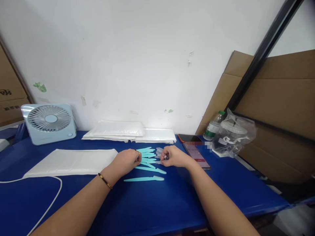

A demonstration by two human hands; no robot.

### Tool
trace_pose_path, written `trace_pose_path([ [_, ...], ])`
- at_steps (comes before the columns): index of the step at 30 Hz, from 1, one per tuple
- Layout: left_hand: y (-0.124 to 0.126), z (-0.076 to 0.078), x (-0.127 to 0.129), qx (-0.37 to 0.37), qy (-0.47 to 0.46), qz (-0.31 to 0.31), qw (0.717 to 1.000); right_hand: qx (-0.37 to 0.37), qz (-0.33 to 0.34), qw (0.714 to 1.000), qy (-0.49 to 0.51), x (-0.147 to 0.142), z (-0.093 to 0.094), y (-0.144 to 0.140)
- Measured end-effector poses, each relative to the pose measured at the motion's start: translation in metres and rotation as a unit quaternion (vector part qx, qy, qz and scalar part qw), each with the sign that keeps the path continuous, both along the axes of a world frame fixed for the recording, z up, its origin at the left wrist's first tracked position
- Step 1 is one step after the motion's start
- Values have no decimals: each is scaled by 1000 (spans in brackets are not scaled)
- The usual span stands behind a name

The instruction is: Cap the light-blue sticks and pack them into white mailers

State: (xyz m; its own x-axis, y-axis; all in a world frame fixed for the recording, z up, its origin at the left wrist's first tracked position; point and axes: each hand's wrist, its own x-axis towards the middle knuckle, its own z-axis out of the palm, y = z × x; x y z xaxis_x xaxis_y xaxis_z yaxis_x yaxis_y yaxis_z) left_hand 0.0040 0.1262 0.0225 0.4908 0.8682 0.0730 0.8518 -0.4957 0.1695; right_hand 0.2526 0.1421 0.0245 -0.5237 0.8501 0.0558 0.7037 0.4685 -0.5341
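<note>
**Teal sticks sorted on a blue bench**

While loose teal sticks (pixel 147 156) lie fanned mid-table, both hands curl over them — left hand (pixel 128 159) pinching one end, right hand (pixel 172 156) another — white bags (pixel 71 161) within reach, phone (pixel 197 151) aside.

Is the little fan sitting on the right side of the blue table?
No, the fan stands at the far left of the blue table, beyond the left hand.
</note>
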Motion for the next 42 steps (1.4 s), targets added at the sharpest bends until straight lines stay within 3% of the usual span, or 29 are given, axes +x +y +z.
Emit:
trace_pose_path([
  [7, -2, 4, 1, 17, -1, -5, 1000, -10, 7, 996, -85, 1, 1, -2],
  [12, -4, 5, 6, -8, 6, 5, 1000, -21, 19, 996, -79, 1, 1, -2],
  [25, 7, -15, 4, -122, -115, 45, 985, 30, 17, 997, -68, -16, -3, -7],
  [34, 3, -15, 6, -105, -108, 48, 987, 66, 15, 997, -39, -35, -12, -7],
  [42, 5, -17, 3, -166, -131, 36, 977, 57, -26, 998, -25, 10, 12, 0],
])
